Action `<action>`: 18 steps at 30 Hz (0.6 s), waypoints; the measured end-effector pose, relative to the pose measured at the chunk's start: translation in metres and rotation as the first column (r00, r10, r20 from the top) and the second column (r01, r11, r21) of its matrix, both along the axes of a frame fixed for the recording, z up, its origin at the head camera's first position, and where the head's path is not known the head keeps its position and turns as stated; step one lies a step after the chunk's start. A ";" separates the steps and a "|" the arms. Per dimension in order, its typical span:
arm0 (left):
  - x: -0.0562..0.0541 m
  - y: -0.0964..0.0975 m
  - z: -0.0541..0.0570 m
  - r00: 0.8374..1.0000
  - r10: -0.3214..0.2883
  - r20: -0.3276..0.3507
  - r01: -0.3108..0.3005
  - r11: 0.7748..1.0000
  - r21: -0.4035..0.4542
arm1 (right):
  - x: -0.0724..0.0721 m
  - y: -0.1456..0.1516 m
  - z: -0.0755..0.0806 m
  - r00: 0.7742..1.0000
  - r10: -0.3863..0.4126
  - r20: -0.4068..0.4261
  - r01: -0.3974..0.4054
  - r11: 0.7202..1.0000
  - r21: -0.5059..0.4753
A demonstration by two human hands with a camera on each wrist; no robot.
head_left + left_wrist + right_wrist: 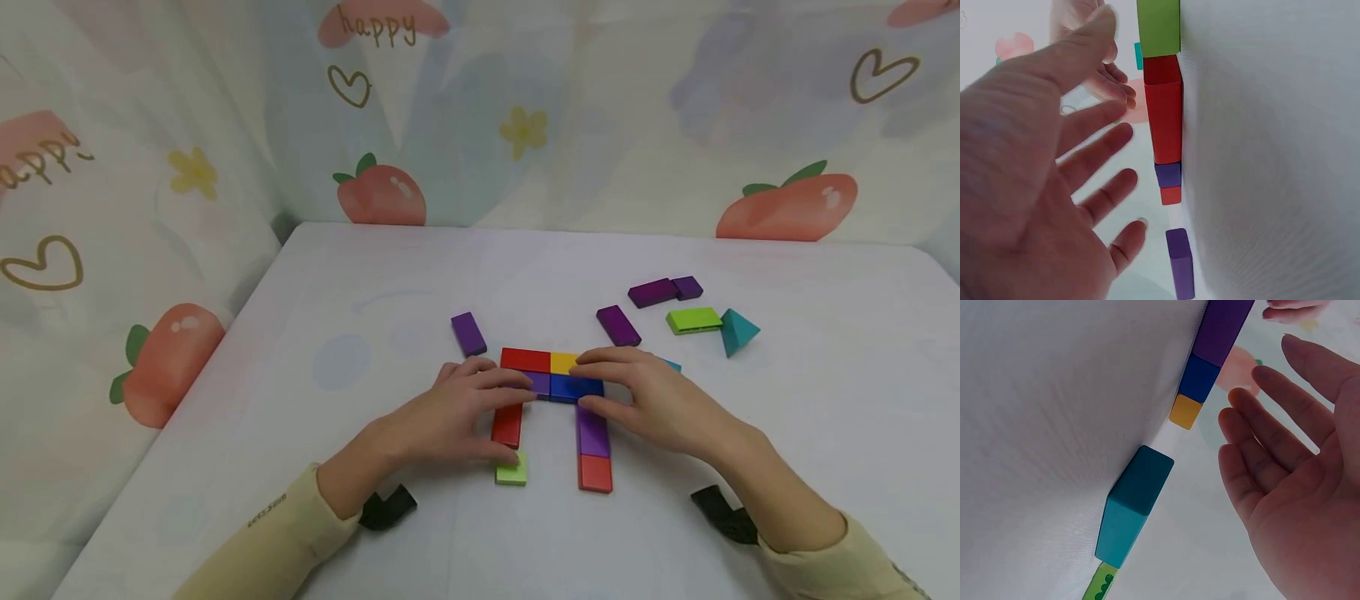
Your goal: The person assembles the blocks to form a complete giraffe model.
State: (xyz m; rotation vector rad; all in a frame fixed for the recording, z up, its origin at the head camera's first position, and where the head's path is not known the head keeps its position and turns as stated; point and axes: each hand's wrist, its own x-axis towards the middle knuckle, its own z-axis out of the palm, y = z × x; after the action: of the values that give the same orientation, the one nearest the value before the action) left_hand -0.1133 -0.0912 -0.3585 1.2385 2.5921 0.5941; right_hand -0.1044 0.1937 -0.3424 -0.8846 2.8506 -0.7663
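Flat coloured blocks form a figure with two legs on the white table. Its upper rows show a red block (pixel 525 359), a yellow block (pixel 564 363), a purple block (pixel 540 384) and a blue block (pixel 576 388). A red block (pixel 507 425) and a lime block (pixel 512 472) make the left leg; a purple block (pixel 593 432) and a red block (pixel 596 473) the right. My left hand (pixel 468 412) spreads over the left side, thumb by the lime block. My right hand (pixel 660 408) hovers at the right side, fingers extended, partly hiding a teal block (pixel 1135 500).
Behind the figure lie a purple block (pixel 468 333) on the left and another purple block (pixel 618 325) on the right. Farther right are a long purple block (pixel 652 292), a small purple block (pixel 687 287), a lime block (pixel 693 320) and a teal triangular block (pixel 738 332). Printed curtains (pixel 600 108) border the table.
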 end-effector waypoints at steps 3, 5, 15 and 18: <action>0.000 0.000 -0.001 1.000 0.006 0.006 -0.006 0.999 -0.036 | 0.000 0.000 0.000 1.000 -0.005 -0.002 0.005 1.000 0.000; -0.001 -0.001 -0.001 1.000 0.004 0.007 -0.003 0.999 -0.048 | 0.000 0.001 0.000 1.000 -0.007 -0.004 0.007 1.000 0.002; -0.006 -0.005 0.001 0.998 0.043 0.038 -0.041 0.997 -0.059 | 0.000 0.000 -0.001 1.000 0.000 -0.006 0.000 1.000 0.005; -0.007 -0.005 0.000 0.998 0.044 0.038 -0.042 0.998 -0.054 | 0.000 0.000 0.000 1.000 -0.001 -0.001 0.001 1.000 0.008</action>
State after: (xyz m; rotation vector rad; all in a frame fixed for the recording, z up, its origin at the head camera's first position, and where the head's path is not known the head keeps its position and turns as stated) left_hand -0.1200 -0.0965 -0.3585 1.1466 2.5907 0.5481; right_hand -0.1047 0.1933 -0.3427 -0.8833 2.8534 -0.7543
